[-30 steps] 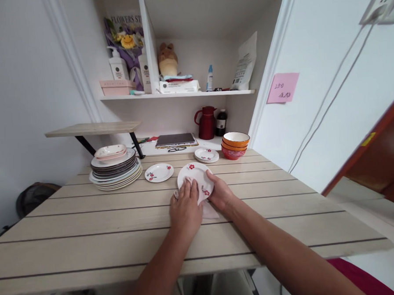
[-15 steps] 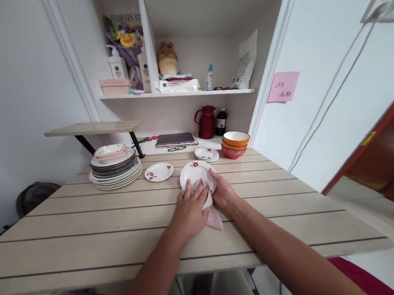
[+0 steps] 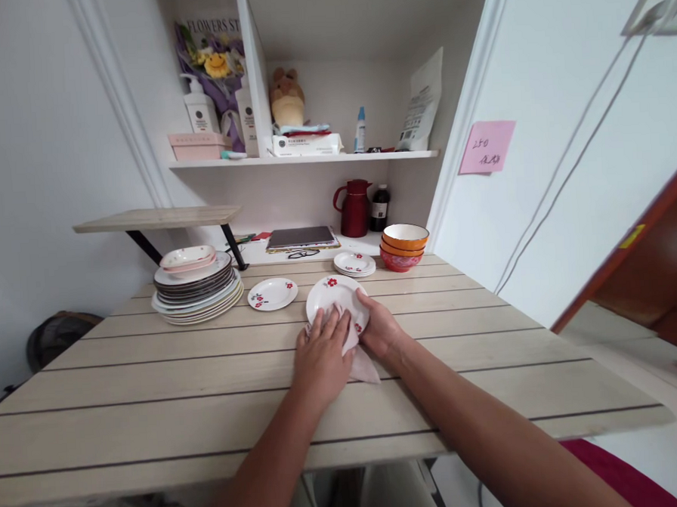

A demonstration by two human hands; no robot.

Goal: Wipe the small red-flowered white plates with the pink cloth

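Note:
A white plate with red flowers (image 3: pixel 323 290) is tilted up toward me above the table. My right hand (image 3: pixel 381 328) grips its right edge, thumb over the rim and fingers behind. My left hand (image 3: pixel 324 352) presses a pale pink cloth (image 3: pixel 366 367) against the plate's lower face, fingers bent over the fabric. Part of the cloth hangs below the plate, between my hands. Left of this plate, a similar small flowered plate (image 3: pixel 272 295) lies flat. Behind it sits a short stack of small flowered plates (image 3: pixel 354 264).
At the left, a tall stack of plates (image 3: pixel 197 291) stands by a small raised shelf (image 3: pixel 158 217). Orange and red bowls (image 3: pixel 402 259) are nested at the back right. Behind are a laptop (image 3: pixel 299 237), glasses (image 3: pixel 303 253), a red thermos jug (image 3: pixel 354 209) and a dark bottle (image 3: pixel 379 208).
My left hand and the cloth have slid slightly left and down across the plate, uncovering a red flower near its lower right rim. My right hand keeps its hold.

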